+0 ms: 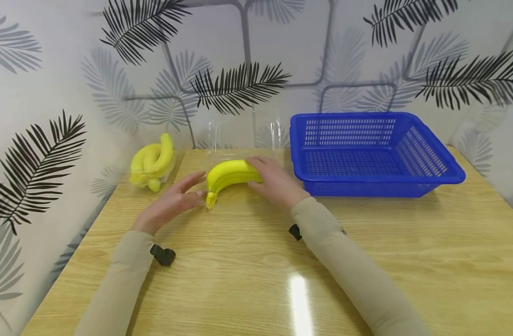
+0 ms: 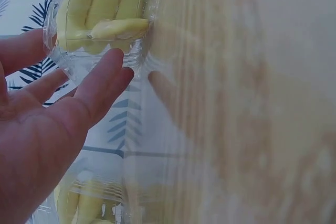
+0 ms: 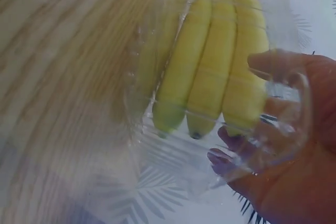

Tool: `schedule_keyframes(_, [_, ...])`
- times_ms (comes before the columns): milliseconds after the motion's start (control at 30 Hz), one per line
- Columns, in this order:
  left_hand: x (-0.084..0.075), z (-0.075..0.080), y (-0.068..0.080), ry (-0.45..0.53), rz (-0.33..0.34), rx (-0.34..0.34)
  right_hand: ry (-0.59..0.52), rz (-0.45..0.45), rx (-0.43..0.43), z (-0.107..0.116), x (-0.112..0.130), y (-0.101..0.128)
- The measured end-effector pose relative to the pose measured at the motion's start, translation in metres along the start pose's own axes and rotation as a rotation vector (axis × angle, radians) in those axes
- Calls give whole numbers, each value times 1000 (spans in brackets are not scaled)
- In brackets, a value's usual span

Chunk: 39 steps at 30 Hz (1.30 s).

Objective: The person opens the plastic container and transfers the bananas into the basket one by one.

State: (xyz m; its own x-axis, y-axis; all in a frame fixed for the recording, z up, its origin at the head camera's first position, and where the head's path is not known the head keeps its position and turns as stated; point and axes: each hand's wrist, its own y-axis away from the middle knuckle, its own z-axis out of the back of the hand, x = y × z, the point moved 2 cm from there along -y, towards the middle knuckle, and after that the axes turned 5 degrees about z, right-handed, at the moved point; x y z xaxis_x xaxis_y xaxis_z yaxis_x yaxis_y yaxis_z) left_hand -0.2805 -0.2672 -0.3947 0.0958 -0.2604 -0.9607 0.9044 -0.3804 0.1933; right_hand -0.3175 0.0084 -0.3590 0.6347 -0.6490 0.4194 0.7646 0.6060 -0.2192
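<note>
A bunch of yellow bananas (image 1: 232, 172) lies over the clear plastic box (image 1: 262, 135), whose lid stands raised behind. My right hand (image 1: 277, 182) grips the end of the bunch, thumb on the near side, fingers on the far side. In the right wrist view, see-through plastic lies in front of the bananas (image 3: 210, 66) and of some fingertips. At the stem end is my left hand (image 1: 172, 205), fingers extended and spread. Its fingertips (image 2: 113, 61) come right up to the box in the left wrist view.
A second clear box with yellow bananas (image 1: 151, 161) stands at the table's back left. To the right sits a blue plastic basket (image 1: 407, 186). Behind the wooden table (image 1: 239, 261) rises a leaf-patterned wall (image 1: 281, 42).
</note>
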Motion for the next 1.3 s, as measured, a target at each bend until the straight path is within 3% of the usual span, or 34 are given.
schedule_keyframes(533, [-3,-4,-1,-3,-9,-9,37,-41,-20,-4,-1,-33])
schedule_keyframes(1000, [-3,-3,-2,-4,-5,-2,23,-79,-55,2,-1,-30])
schedule_keyframes(1300, [-2,-1,-1,5,-12,-7,56,-57,-113,25,16,-23])
